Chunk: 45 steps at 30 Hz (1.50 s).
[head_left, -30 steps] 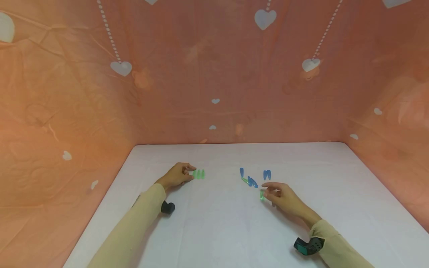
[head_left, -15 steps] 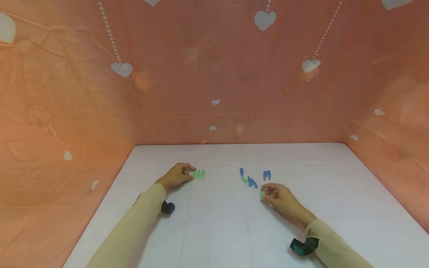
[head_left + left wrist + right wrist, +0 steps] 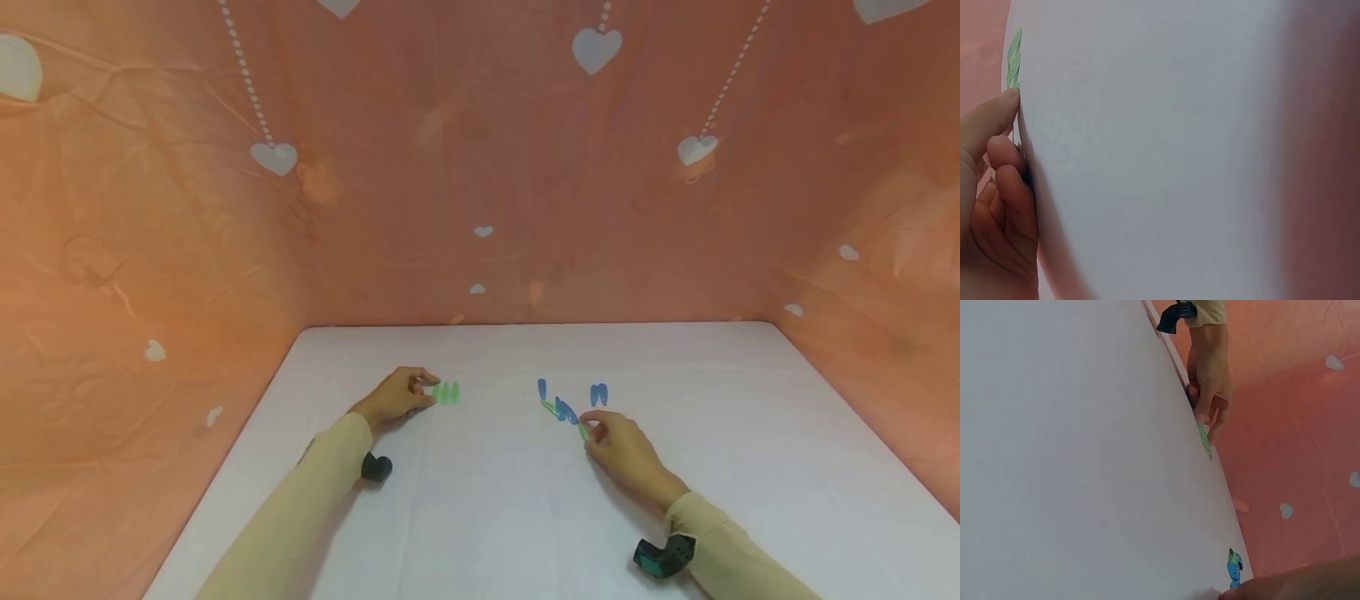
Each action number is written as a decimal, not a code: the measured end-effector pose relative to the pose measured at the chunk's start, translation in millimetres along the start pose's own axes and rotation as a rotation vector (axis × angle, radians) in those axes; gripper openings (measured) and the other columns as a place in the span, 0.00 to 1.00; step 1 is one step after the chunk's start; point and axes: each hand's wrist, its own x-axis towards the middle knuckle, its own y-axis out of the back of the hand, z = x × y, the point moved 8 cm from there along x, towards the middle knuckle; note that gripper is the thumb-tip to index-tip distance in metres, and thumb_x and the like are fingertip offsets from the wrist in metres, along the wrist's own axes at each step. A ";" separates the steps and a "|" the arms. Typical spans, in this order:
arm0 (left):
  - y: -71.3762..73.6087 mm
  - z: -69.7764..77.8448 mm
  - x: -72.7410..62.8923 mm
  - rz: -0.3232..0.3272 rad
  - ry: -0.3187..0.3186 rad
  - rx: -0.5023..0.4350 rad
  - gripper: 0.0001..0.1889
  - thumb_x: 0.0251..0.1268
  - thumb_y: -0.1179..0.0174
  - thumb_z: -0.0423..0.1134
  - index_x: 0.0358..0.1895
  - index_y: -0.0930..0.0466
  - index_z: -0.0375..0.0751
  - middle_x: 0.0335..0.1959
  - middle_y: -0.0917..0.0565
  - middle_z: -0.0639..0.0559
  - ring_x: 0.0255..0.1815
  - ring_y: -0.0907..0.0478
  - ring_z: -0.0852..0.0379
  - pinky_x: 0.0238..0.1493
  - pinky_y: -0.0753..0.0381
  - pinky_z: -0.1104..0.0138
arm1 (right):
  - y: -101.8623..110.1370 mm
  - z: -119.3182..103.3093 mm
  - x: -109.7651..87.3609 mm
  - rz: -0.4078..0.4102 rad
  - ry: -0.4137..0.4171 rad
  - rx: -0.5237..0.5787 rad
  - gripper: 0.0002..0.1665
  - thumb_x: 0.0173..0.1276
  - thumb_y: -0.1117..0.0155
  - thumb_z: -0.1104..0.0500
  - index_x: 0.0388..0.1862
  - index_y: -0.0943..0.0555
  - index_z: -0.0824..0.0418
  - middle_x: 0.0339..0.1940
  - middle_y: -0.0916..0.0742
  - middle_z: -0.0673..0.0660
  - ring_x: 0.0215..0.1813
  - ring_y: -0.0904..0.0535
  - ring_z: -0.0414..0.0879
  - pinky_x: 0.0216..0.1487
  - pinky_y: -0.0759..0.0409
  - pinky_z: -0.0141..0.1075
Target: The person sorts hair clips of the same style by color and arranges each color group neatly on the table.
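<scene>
Three slim green snap hair clips [image 3: 446, 392] lie side by side on the white table. The left hand [image 3: 393, 393] rests beside them, thumb and forefinger at the two ends of the leftmost clip. In the left wrist view its fingertip touches the nearest green clip [image 3: 1017, 86]. The right hand [image 3: 626, 450] pinches another green clip [image 3: 583, 432] between thumb and forefinger, low over the table. Just beyond it is a loose cluster of blue clips [image 3: 567, 412] with a green clip [image 3: 550, 407] among them. Fingers partly hide the clip in the right hand.
A pair of blue clips [image 3: 598, 394] lies beyond the right hand, and a single blue clip [image 3: 542, 388] sits left of them. Orange cloth [image 3: 480, 183] with white hearts hangs behind the white table [image 3: 480, 517]. Each wrist carries a dark camera [image 3: 663, 557].
The right hand has closed its thumb and forefinger on the green clip and shifted slightly left, tilting the clip. The left hand keeps its place at the green row.
</scene>
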 end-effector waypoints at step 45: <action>0.1 -0.5 1.1 -0.002 -0.020 -0.009 0.20 0.67 0.37 0.29 0.62 0.23 0.30 0.18 0.31 0.57 0.16 0.36 0.64 0.22 0.34 0.74 | -29.1 -56.4 56.9 -0.209 0.143 0.420 0.24 0.72 0.41 0.68 0.66 0.26 0.73 0.39 0.12 0.70 0.28 0.22 0.47 0.27 0.23 0.33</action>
